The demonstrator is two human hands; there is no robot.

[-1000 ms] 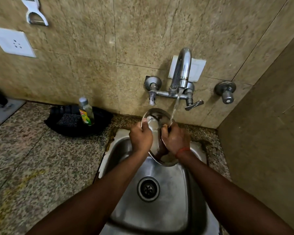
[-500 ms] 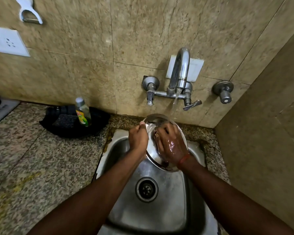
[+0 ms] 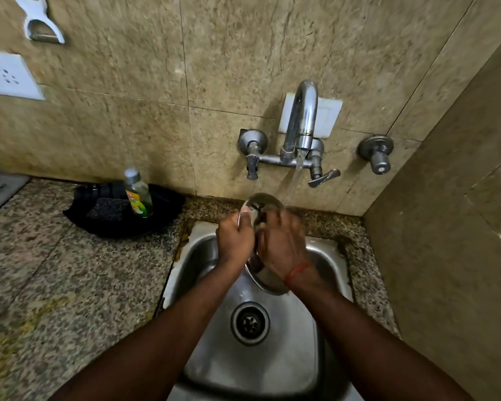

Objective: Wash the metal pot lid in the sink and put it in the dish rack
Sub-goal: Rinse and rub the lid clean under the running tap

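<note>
The left hand [image 3: 234,240] is closed around the left edge of the metal pot lid [image 3: 265,202], with the thumb on the shiny rim, and it holds the lid up on its edge over the back part of the sink [image 3: 334,257]. The right hand [image 3: 284,246] lies flat on the face of the lid with its fingers spread out — it looks blurry, so I cannot tell how hard it presses or if it grips the lid at all. A red thread [image 3: 297,270] goes around the right wrist. Both hands cover most of the lid, so only the top curve and a bit of the bottom rim show. Water runs down from the tap [image 3: 301,120] and lands on the top right edge of the lid. The tap has a small lever [image 3: 324,178] on its right side, and one more round valve [image 3: 377,153] sits on the wall farther right. The drain [image 3: 250,323] is in the middle of the sink, just below the lid and between the two arms. On the speckled counter [image 3: 55,285] to the left sits a black tray [image 3: 162,211] against the wall, well apart from the sink. In it stands a soap bottle [image 3: 138,193] with a yellow label, with a dark scrub pad [image 3: 107,208] beside it. High on the wall are a white socket [image 3: 8,73] and a white hook [image 3: 41,26] — both far from the hands.
</note>
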